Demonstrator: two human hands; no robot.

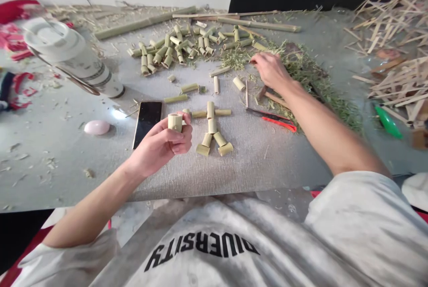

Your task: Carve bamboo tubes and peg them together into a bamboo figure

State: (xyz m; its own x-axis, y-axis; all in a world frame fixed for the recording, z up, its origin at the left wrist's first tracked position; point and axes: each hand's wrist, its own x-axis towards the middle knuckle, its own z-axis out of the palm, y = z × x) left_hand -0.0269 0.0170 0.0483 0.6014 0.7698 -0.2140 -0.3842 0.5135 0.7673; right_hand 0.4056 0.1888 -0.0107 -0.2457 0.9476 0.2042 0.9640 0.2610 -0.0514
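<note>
My left hand (167, 142) is closed round a short bamboo tube (174, 123), held upright above the table with its cut end facing up. Just right of it lies a figure of bamboo pieces (211, 125), with a trunk, two thin arms, spread legs and split-piece feet; my fingers hide part of its left arm. Farther back, my right hand (272, 71) reaches to the edge of the green shavings (302, 66). Its fingers are bent together, and what they grip, if anything, is hidden. Near it lie a loose bamboo tube (238, 84) and a hammer (276, 98).
A heap of cut bamboo tubes (167, 51) lies at the back, before long bamboo poles (147, 22). A red-and-black cutter (274, 118) lies at right. A phone (147, 120), a pink oval object (96, 127) and a tall cup (73, 57) stand left. Thin wooden sticks (401, 82) pile up far right.
</note>
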